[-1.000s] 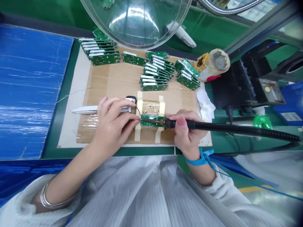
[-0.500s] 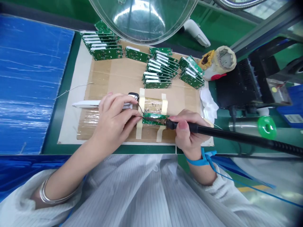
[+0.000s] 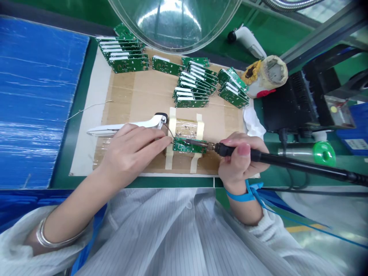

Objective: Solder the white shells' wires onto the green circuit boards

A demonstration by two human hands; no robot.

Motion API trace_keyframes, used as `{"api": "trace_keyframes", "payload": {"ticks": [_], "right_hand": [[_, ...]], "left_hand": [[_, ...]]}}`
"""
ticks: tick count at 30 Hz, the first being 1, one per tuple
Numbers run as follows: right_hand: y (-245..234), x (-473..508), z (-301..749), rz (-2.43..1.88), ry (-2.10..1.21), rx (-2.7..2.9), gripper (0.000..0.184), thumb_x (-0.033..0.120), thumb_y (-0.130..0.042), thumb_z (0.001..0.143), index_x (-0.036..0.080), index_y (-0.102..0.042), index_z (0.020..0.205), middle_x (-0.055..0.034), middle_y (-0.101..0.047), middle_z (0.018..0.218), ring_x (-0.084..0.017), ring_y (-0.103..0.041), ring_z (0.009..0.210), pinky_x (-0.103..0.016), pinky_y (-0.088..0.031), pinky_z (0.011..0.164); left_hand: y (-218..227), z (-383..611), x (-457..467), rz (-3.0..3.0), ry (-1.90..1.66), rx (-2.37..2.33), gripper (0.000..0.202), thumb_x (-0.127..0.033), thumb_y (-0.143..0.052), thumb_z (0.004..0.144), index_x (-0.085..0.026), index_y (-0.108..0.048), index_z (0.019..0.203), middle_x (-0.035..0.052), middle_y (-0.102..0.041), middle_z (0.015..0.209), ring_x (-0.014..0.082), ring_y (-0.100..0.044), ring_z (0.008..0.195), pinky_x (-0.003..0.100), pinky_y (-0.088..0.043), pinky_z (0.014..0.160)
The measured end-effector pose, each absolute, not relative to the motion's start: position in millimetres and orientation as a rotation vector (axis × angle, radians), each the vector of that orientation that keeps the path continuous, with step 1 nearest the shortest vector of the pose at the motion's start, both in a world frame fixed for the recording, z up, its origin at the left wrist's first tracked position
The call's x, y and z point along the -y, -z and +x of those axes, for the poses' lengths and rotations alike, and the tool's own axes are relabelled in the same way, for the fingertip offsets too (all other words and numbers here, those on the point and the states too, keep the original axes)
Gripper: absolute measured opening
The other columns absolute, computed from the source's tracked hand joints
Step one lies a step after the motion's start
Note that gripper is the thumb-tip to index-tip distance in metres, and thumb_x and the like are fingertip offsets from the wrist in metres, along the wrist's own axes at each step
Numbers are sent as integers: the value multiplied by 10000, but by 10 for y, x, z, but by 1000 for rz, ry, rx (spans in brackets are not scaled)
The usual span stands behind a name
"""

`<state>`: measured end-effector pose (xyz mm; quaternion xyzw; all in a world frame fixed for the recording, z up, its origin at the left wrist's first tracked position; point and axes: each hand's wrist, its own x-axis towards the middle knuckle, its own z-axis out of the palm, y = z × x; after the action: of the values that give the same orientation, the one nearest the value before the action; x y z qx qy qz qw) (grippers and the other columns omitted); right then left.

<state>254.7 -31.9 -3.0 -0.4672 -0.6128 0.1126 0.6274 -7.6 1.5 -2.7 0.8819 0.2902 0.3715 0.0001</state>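
My right hand [image 3: 240, 159] is closed around a black soldering iron [image 3: 227, 149]. The iron's metal tip lies over a small green circuit board [image 3: 179, 147] in front of me. At the board's left end are the fingertips of my left hand [image 3: 132, 151], fingers held together; whatever they pinch is hidden. A thin dark wire [image 3: 170, 130] runs from a white plastic housing [image 3: 138, 123] with a black end down to the board's left end. The housing lies just beyond my left hand, which covers part of it. Under the board is a taped block [image 3: 186, 124].
Several upright green boards [image 3: 129, 65] stand in rows at the back, more boards [image 3: 192, 101] in the middle. A clear round lens [image 3: 175, 27] hangs above. At right are a solder spool [image 3: 324, 155], white tissue [image 3: 253, 122] and a second white housing [image 3: 248, 40].
The soldering iron and my right hand have drawn back to the right. My left hand has flattened and lowered, uncovering more of the white housing, which is tilted slightly differently.
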Motion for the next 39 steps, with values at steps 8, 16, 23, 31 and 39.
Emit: {"api": "trace_keyframes", "payload": {"ticks": [8, 16, 23, 31, 39], "right_hand": [[43, 310, 2532, -1078, -243, 1407, 318, 496, -630, 1123, 309, -741, 891, 17, -673, 669, -164, -547, 495, -389, -426, 439], [33, 339, 2546, -1055, -326, 1469, 301, 458, -624, 1132, 308, -748, 902, 21, -696, 664, -168, -593, 507, -376, -449, 432], [77, 347, 2576, -1060, -345, 1542, 205, 398, -660, 1099, 323, -791, 960, 13, -758, 735, -189, -658, 557, -372, -508, 447], [104, 342, 2595, -1045, -371, 1595, 123, 350, -696, 1076, 320, -799, 1016, 18, -780, 774, -173, -651, 556, -344, -500, 452], [101, 335, 2576, -1017, -329, 1565, 148, 360, -693, 1085, 311, -790, 986, 22, -763, 745, -173, -641, 545, -352, -470, 445]], "left_hand": [[32, -43, -9, 2701, -1080, -881, 273, -78, -667, 1087, -213, -719, 1319, 74, -854, 1147, 223, -818, 1015, 379, -642, 851], [-18, 46, 33, 2579, -956, -1181, 112, -230, -718, 1077, -279, -771, 991, 81, -767, 1271, 370, -697, 1292, 773, -419, 1235], [-52, 63, 51, 2492, -890, -1218, 131, -244, -682, 1079, -265, -740, 963, 116, -699, 1399, 395, -637, 1388, 782, -413, 1257], [-33, 89, 66, 2488, -892, -1240, 134, -233, -681, 1069, -256, -716, 942, 133, -708, 1407, 411, -648, 1378, 776, -448, 1231], [-22, 90, 58, 2516, -902, -1219, 93, -226, -697, 1062, -244, -706, 972, 150, -713, 1405, 408, -661, 1358, 731, -490, 1187]]}}
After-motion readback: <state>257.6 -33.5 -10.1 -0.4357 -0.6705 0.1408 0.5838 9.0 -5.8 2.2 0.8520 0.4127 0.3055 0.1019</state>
